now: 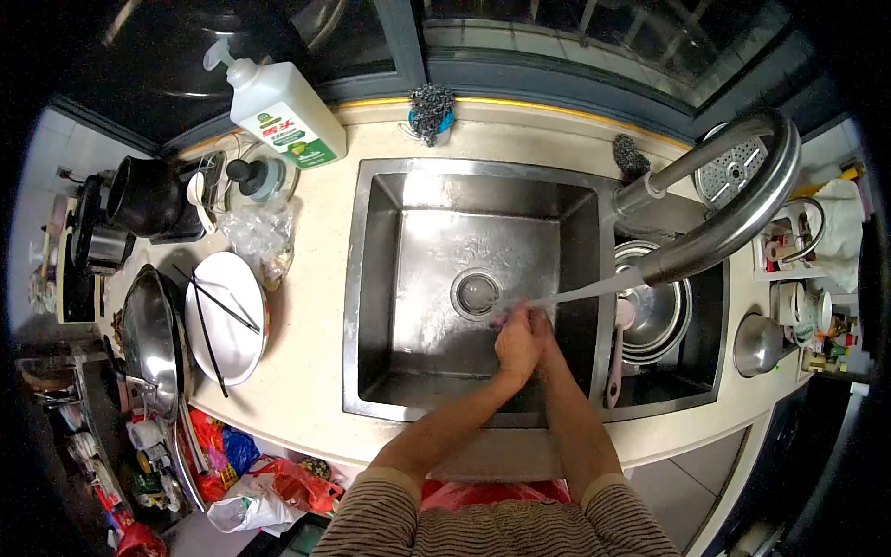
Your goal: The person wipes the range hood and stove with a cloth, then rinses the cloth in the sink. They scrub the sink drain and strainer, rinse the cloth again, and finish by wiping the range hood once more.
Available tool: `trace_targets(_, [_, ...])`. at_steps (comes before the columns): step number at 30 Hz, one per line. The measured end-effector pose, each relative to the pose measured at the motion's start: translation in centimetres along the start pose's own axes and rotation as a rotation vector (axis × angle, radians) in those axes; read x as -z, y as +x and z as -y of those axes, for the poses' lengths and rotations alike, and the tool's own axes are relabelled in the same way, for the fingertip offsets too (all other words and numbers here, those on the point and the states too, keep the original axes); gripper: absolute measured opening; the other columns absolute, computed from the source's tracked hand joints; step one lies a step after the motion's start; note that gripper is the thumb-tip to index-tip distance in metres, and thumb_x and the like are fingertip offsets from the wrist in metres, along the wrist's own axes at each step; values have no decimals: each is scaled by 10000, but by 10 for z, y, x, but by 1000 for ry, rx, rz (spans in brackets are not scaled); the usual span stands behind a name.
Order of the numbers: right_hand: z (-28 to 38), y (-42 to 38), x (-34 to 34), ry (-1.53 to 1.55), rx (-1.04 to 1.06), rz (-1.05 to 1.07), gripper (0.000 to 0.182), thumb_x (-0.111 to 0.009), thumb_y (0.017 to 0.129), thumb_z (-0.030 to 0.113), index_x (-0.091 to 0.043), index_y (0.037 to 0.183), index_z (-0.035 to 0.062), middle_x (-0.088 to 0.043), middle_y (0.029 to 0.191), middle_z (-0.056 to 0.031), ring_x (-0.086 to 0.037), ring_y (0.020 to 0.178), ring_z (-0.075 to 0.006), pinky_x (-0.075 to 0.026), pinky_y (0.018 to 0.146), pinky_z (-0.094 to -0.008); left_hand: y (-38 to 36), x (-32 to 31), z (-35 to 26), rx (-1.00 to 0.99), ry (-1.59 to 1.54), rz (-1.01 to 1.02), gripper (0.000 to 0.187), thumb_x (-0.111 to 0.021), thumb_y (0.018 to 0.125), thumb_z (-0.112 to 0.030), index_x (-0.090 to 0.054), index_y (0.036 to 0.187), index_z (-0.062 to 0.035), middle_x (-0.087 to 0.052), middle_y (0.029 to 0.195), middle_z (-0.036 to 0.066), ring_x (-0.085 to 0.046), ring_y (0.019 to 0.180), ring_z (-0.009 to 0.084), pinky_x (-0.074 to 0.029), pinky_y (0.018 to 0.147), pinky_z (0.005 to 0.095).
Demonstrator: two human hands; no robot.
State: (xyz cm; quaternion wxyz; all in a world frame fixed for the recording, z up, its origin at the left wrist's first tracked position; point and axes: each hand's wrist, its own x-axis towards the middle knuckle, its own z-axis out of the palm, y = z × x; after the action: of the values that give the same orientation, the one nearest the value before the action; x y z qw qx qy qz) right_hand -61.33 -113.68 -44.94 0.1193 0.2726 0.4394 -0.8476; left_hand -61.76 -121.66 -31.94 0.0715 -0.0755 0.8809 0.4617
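Both hands meet over the large steel sink basin (575, 241), under a stream of water from the faucet (705, 246). My left hand (516, 345) is pressed against my right hand (541, 327), which it partly covers. Their fingers are smeared by motion and water, so whether they hold anything cannot be made out. Just beyond the fingertips lies the round drain (478, 293), wet and shiny. Water splashes around the fingers, and droplets dot the basin floor.
The smaller basin at right holds nested metal bowls (650, 320) and a pink-handled utensil (617, 357). On the left counter are a white bowl (223, 325) with black chopsticks, a wok (153, 339) and a large pump bottle (288, 111). A steel scrubber (432, 107) sits behind the sink.
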Motion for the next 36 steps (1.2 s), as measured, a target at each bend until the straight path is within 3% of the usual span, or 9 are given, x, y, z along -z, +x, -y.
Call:
trace_targets(4, [36,-42,-77,-150,-178,-306,301,-513,872,296,-603,997,38,-593,913,-44,-555,831,-172,-463,725,-306,47,6,43,290,163,60,286,-508,834,-330,-610,873,-66,-621,764,204,-608,730,374,-477,636,451])
trace_targets(12, [13,-18,-47,99,-182,-204,351,-566,834,369,-571,1015,69,-562,733,-13,-546,646,-185,-462,589,-340,27,-9,46,123,195,23,376,-468,857,-390,-608,801,-46,-599,703,216,-597,683,394,-455,609,494])
trace_targets(16, [58,-43,-86,-410,-155,-204,370,-647,773,374,-567,962,66,-605,769,-39,-570,679,-174,-454,593,-328,75,31,81,146,251,129,507,-424,862,-500,-615,853,-30,-603,826,248,-581,811,406,-449,706,483])
trace_targets(20, [37,4,-23,-1339,8,-221,415,-691,716,365,-586,935,27,-618,785,-78,-578,698,-180,-455,616,-326,83,82,115,106,561,27,564,-510,780,-571,-537,1057,-80,-572,968,205,-574,864,377,-467,691,468])
trace_targets(22, [18,6,-15,-1199,-74,-114,379,-674,735,346,-594,948,42,-619,811,-80,-581,751,-197,-456,651,-326,73,77,147,185,451,175,536,-555,770,-531,-496,1116,-126,-539,1046,208,-559,908,374,-467,694,471])
trace_targets(25, [-3,13,-12,-822,-252,-90,347,-643,763,313,-586,986,54,-615,862,-83,-583,806,-210,-466,691,-327,61,7,199,-68,72,416,380,-585,795,-306,-524,1125,-127,-533,1080,184,-557,945,348,-459,760,441])
trace_targets(30, [-3,21,-7,253,-105,-128,320,-507,850,384,-563,976,96,-587,803,-32,-559,703,-182,-473,589,-315,32,22,29,-377,29,213,205,-605,737,-138,-616,907,-25,-569,1034,180,-536,961,349,-413,877,409])
trace_targets(32, [-11,20,-19,236,-156,-100,301,-498,854,367,-561,974,98,-585,812,-31,-560,697,-174,-477,579,-307,16,10,16,-527,-20,38,195,-603,734,-139,-613,890,-22,-576,989,180,-548,914,357,-436,823,420])
trace_targets(36, [-17,10,-52,200,-232,-63,263,-481,862,331,-557,970,103,-582,832,-31,-564,685,-157,-485,559,-291,36,-10,49,-85,219,-59,152,-579,757,-218,-625,806,-82,-617,789,136,-597,716,356,-484,642,431])
